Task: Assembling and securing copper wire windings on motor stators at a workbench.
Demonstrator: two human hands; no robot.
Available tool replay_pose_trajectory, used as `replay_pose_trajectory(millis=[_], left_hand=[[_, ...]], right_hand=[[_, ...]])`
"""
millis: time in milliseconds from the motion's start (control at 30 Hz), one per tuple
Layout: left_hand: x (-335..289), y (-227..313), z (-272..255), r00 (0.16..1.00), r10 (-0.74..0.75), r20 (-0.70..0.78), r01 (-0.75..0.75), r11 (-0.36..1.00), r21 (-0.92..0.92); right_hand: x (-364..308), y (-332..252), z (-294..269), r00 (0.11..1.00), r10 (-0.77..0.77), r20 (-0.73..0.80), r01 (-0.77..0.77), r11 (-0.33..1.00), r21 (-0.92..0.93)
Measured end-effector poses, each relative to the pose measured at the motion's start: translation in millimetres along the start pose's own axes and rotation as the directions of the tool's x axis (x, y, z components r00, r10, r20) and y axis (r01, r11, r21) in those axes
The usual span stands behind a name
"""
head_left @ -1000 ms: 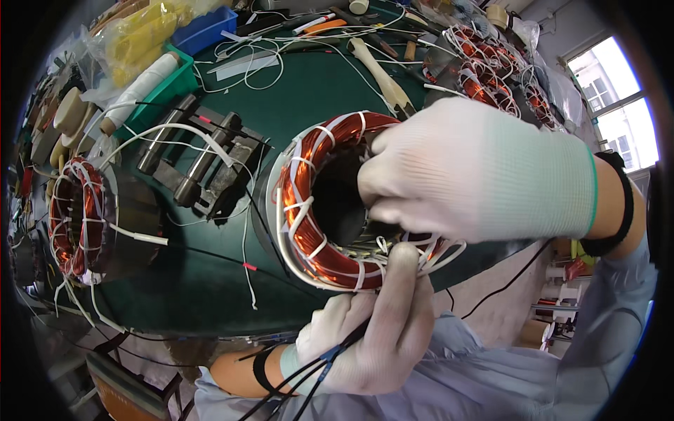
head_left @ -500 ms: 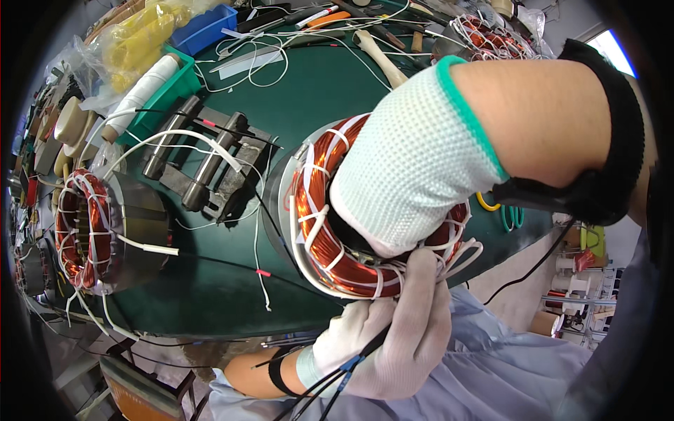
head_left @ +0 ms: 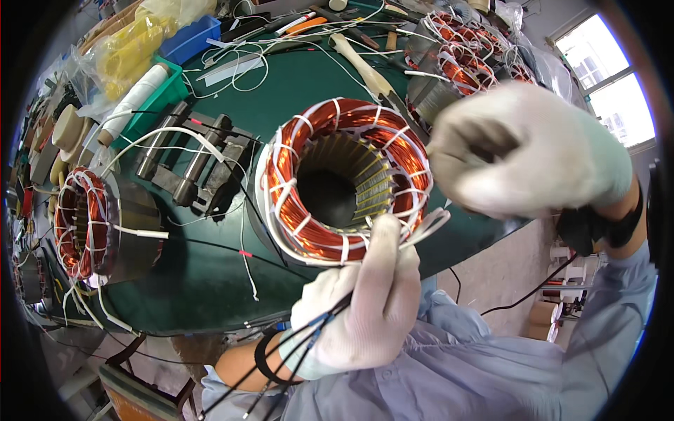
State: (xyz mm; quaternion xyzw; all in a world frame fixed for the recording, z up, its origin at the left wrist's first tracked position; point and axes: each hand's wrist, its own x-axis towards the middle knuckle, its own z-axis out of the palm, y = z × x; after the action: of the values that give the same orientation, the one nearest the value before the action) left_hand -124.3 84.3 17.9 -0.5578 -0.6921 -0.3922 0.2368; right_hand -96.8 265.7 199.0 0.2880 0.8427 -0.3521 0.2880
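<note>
The big round ring of shiny copper wire (head_left: 286, 203) sits on the green table (head_left: 203, 295), right in front of me. White cord bands go around most of the ring I can see, so that part looks done. At its near right edge, some loose white loops (head_left: 434, 223) stick out, so I think that bit is left.

My left hand, in a white knit glove (head_left: 361, 319), pinches the near edge of the ring beside those loops. My right hand, in a white glove too (head_left: 519, 151), is up by the ring's right side, fingers curled. It is blurry, so I cannot tell if it pinches any cord.

Thin black cables (head_left: 319, 326) lie across my left hand and could get in the way. To the left are a grey metal drum with its own copper ring (head_left: 137, 231) and a block with shiny steel rollers (head_left: 196, 168). A pale, long-handled tool (head_left: 361, 63) lies behind.
</note>
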Motion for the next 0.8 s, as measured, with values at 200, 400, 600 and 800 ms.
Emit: replay_pose_trajectory(millis=[200, 400, 600, 800], left_hand=[[-9.8, -2.1, -6.6, 0.997, 0.039, 0.071, -0.046, 0.993, 0.11], [-3.2, 14.3, 1.6, 0.987, -0.156, 0.041, 0.155, 0.988, 0.029], [-2.8, 13.5, -5.7, 0.987, -0.151, 0.063, 0.148, 0.988, 0.053], [0.3, 6.2, -14.8, 0.976, -0.085, 0.2, 0.099, 0.993, -0.064]], right_hand=[[-10.9, 85.6, 50.1, 0.859, -0.487, -0.158, 0.484, 0.873, -0.061], [36.0, 114.1, 129.7, 0.965, -0.241, -0.103, 0.262, 0.857, 0.445], [39.3, 150.5, 165.3, 0.719, -0.446, -0.533, 0.655, 0.692, 0.304], [26.1, 154.4, 182.3, 0.705, -0.5, -0.503, 0.691, 0.644, 0.327]])
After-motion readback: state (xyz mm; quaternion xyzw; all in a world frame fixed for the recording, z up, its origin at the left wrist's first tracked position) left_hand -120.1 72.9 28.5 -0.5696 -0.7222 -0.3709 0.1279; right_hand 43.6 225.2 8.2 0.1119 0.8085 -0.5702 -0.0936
